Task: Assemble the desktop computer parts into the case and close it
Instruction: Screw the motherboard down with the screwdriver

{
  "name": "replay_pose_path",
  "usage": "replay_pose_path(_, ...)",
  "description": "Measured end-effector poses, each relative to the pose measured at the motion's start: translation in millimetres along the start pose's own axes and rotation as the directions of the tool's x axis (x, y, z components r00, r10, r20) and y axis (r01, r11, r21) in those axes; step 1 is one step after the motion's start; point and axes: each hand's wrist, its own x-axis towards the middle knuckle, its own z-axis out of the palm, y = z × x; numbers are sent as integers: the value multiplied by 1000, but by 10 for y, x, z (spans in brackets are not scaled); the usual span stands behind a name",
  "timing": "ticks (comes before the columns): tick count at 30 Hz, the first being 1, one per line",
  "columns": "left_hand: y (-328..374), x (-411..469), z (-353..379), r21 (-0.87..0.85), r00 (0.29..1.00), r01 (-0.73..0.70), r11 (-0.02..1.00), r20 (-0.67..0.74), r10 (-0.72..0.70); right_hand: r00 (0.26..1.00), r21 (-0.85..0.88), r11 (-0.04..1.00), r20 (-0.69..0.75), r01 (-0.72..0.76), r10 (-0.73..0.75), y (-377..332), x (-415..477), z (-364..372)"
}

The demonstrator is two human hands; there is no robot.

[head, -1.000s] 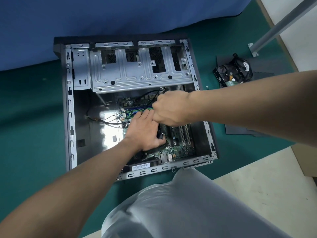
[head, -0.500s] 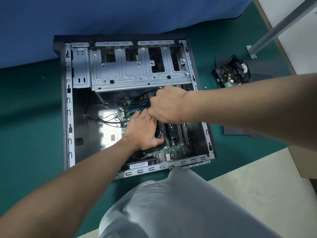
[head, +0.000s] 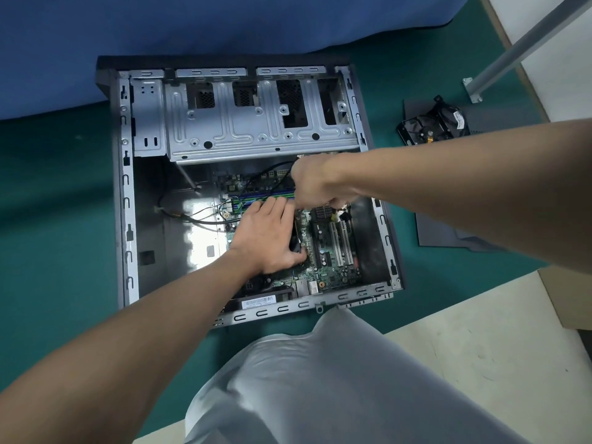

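The open computer case (head: pixel 126 193) lies on its side on the green mat, with the motherboard (head: pixel 333 251) inside. My left hand (head: pixel 267 238) lies over a black cooler fan (head: pixel 296 243) on the board, its thumb curled round the fan's near edge and its fingers reaching toward the blue and green memory slots (head: pixel 259 197). My right hand (head: pixel 315 187) hovers just behind it in a fist over the slots. A thin black cable (head: pixel 269 173) runs up into that fist. What the fingers pinch is hidden.
A metal drive cage (head: pixel 256 123) spans the back of the case. A hard drive with cables (head: pixel 432 126) and a dark side panel (head: pixel 448 232) lie on the mat to the right. A metal table leg (head: pixel 525 46) stands at the back right. My knee (head: pixel 320 379) is at the front.
Both hands stay in nearly the same place over the board. The view has shifted slightly, and a small heatsink now shows below the right hand.
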Motion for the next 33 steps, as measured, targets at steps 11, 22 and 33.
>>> replay_pose_path(11, 5, 8, -3, 1, 999, 10, 1000, 45, -10, 845, -812, 475, 41, 339, -533, 27, -14, 135)
replay_pose_path(22, -3, 0, 8, 8, 1000, 2, 1000, 17, -3, 1000, -117, 993, 8, -14, 15, -28, -41, 67)
replay_pose_path(33, 8, 7, 10, 5, 999, 11, 1000, 44, -11, 850, -774, 531, 16, 344, -526, 55, -45, 146)
